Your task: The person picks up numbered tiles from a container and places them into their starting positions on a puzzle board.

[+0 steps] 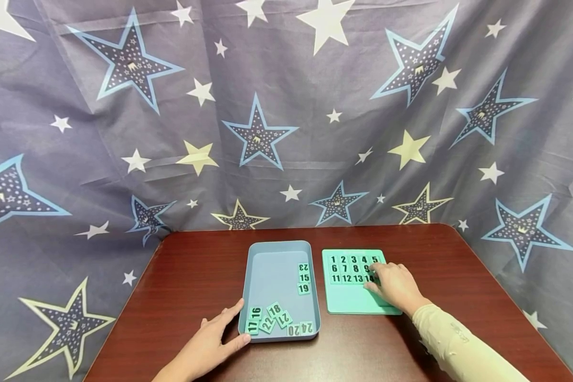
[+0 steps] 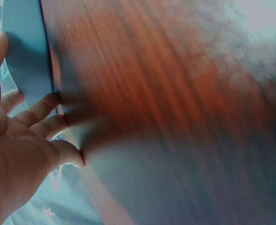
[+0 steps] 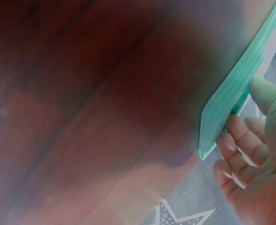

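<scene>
A shallow blue-grey tray (image 1: 272,265) lies on the table with several green number tiles in it. My left hand (image 1: 210,339) is at its front left corner, fingertips and thumb right at the rim, near tiles 16 (image 1: 255,312) and 17 (image 1: 252,327). To the right lies a mint-green board (image 1: 353,298) with rows of number tiles, 1 to 14 in view except 10. Over the board's right side is my right hand (image 1: 396,285), index fingertip by tile 9 and thumb just below tile 14 (image 1: 369,278). The hand hides the end of the lower rows.
The tray also holds tiles 23, 15 and 19 along its right wall, and others, 20 and 24 (image 1: 306,328) among them, near the front. A dark red wooden table (image 1: 200,270) carries everything. A grey star-patterned cloth (image 1: 277,196) hangs behind it.
</scene>
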A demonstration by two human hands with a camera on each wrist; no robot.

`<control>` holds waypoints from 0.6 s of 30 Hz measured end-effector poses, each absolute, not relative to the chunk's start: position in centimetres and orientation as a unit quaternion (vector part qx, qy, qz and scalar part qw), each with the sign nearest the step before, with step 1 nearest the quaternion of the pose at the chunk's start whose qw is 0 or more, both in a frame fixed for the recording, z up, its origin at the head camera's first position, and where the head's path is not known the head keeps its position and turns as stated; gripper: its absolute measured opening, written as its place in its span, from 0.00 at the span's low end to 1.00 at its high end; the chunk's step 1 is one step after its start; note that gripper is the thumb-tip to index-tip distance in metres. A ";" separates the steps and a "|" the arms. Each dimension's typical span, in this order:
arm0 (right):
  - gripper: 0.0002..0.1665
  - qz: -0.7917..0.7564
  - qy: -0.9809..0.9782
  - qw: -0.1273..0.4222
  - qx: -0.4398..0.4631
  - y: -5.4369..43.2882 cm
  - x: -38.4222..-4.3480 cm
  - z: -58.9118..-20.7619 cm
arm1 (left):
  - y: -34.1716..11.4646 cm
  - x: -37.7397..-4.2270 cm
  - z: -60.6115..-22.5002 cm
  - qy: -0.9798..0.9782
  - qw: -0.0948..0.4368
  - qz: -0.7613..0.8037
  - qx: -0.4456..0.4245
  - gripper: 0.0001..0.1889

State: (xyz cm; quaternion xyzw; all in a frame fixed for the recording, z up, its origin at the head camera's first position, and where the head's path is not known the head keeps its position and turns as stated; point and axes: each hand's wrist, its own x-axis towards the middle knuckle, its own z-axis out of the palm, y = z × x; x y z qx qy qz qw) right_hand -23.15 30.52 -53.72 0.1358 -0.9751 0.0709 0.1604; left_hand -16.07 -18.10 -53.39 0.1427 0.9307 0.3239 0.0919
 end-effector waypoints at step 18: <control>0.20 0.096 -0.972 0.160 0.142 30.4 -22.9 -53.7 | -18.3 -16.2 -53.7 0.930 0.091 0.325 0.143 0.47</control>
